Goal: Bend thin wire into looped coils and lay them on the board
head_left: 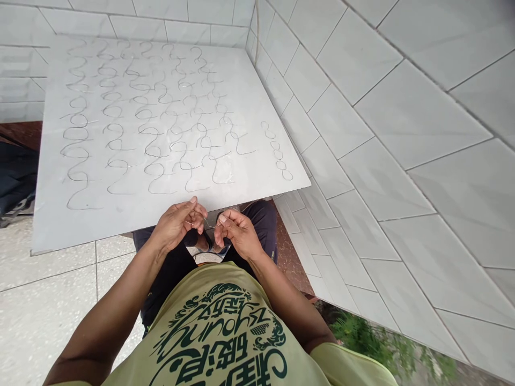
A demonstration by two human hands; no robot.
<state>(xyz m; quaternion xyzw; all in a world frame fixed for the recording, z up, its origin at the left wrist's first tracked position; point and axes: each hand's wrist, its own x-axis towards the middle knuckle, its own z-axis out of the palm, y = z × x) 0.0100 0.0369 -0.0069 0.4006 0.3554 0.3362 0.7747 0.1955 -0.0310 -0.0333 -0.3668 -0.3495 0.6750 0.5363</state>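
Wire [210, 224] clamped by fingers [197, 219] of left hand [177, 222] and right hand [238, 229]; curled wires [151, 140] lie on white board [257, 179].

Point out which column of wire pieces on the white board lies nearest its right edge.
The short column of small rounded loops; unlike the longer columns of wavy wires, it stands apart across a bare strip of the board.

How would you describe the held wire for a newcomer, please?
Find the white board, then the left hand and right hand at its near edge. The thin wire between them is held, unlike the curves on the board.
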